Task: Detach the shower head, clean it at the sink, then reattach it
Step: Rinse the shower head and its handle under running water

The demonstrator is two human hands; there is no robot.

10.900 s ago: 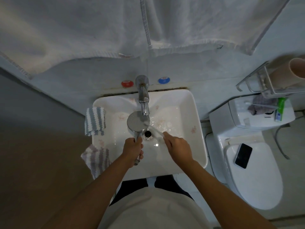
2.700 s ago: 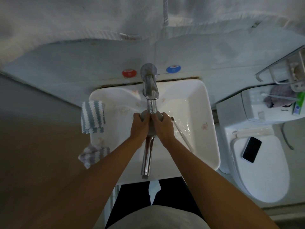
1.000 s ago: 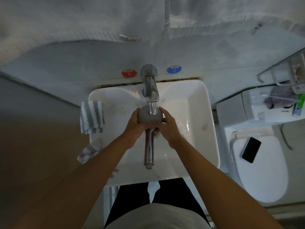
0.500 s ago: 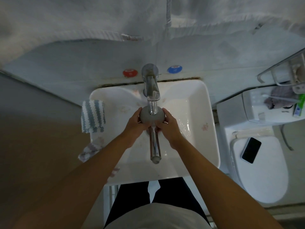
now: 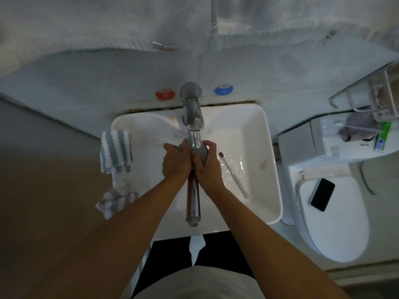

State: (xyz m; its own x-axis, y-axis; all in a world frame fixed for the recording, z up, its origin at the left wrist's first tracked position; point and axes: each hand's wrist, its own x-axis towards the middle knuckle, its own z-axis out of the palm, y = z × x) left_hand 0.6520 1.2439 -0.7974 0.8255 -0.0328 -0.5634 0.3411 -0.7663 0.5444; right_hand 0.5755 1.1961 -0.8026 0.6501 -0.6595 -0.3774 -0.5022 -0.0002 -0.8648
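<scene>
My left hand: wrapped around the left side of the shower head, fingers curled over its round grey face, gripping it.
My right hand: wrapped around the right side of the same head, thumb and fingers closed on it, pressed against my left hand.
Shower head: held over the middle of the sink, round end directly under the spout of the faucet; chrome handle points back toward me, its end over the sink's near edge.
Faucet: chrome, mounted at the back centre of the sink, spout reaching forward to just above my hands.
Toothbrush: lying in the wet basin just to the right of my right hand, bristle end toward the faucet.
Sink: white, rectangular, water pooled on its right half.
Blue-striped cloth: draped over the sink's left rim.
Purple-striped cloth: hanging off the sink's near-left corner.
Red cap and blue cap: on the wall, either side of the faucet base.
Toilet: right of the sink, lid down.
Phone: lying on the toilet lid, screen dark.
Towel: pale, hanging across the wall above.
</scene>
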